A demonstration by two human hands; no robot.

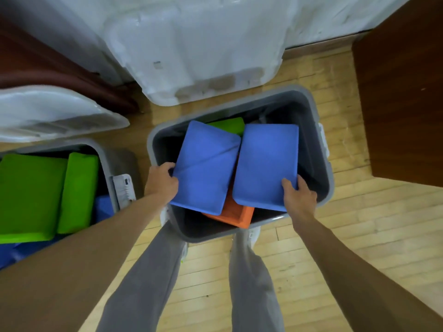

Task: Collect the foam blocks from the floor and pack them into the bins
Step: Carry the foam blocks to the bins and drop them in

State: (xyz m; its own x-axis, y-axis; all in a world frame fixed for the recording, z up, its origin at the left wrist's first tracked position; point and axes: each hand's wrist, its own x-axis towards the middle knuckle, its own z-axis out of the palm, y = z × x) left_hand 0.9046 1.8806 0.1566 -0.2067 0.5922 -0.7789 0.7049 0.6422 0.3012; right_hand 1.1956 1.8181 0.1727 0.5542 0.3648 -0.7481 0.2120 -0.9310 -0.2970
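Forearms reach down on both sides. Left hand (163,182) grips the near-left edge of the left blue block (206,168), which crosses an orange block (236,215) in the grey bin (328,178). The right blue block (266,166) is pinched at its near corner by the right hand (299,195). Both long axes run away from the grips, so the 2 blocks likely lower flat.

wooden floor (335,248), two grey bins (323,168) (105,154), white lids (203,56)
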